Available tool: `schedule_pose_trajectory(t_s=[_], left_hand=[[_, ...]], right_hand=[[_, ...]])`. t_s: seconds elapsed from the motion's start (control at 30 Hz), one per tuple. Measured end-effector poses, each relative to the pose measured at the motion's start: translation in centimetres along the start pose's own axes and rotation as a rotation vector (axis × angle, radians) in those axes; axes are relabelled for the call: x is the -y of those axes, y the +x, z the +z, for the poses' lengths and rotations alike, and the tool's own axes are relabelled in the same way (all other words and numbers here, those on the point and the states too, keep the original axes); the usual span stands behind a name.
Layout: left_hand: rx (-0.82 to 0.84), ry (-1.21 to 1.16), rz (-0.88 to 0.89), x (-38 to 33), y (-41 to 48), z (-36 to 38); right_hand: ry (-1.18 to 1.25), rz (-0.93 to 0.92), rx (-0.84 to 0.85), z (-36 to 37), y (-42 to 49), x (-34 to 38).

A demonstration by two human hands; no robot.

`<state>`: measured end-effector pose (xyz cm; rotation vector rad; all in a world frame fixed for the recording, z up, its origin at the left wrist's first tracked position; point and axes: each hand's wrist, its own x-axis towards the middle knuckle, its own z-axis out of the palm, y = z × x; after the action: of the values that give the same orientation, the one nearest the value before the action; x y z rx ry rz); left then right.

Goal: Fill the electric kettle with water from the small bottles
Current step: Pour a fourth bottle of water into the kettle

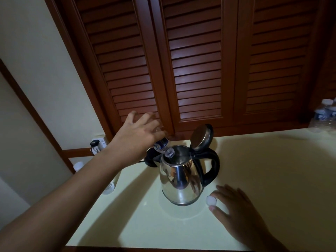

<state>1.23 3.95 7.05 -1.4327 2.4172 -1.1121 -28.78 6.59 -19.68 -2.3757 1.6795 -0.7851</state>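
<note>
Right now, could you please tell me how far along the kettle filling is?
Done: the lid of the kettle stands open, and the right hand holds a white cap beside the kettle. In hand: the left hand tips a small bottle neck-down into the kettle's mouth. The water level inside cannot be seen. Left: capped bottles wait at the far right of the table, and the lid is not yet closed.

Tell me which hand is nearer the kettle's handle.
Right. The right hand sits just in front of the handle, holding a white cap; the left hand is across the kettle, tipping a small bottle in.
</note>
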Motion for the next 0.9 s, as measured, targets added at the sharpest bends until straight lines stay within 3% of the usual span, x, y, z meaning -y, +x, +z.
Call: schedule_pose_trajectory(t_s=[0.23, 0.37, 0.43, 0.57, 0.77, 0.9], left_hand=[[-0.029, -0.108, -0.14, 0.0, -1.9, -0.3], [-0.063, -0.387, -0.287, -1.4, -4.6, 0.2], [-0.075, -0.64, -0.348, -3.3, -6.1, 0.2], [-0.122, -1.011, -0.374, -8.2, -9.8, 0.9], [-0.035, -1.107, -0.375, -11.2, -12.8, 1.4], [0.008, -1.093, -0.369, -11.2, -13.5, 1.4]], right_hand=[[0.127, -0.008, -0.08, -1.0, -0.1, 0.7], [0.227, -0.018, -0.125, -2.1, 0.4, 1.4], [0.222, -0.052, -0.135, -2.8, 0.6, 2.3], [0.277, -0.122, -0.134, -5.7, 1.0, 5.4], [0.316, -0.163, 0.054, -9.1, 0.7, 7.4], [0.36, -0.194, 0.091, -9.5, -0.1, 7.8]])
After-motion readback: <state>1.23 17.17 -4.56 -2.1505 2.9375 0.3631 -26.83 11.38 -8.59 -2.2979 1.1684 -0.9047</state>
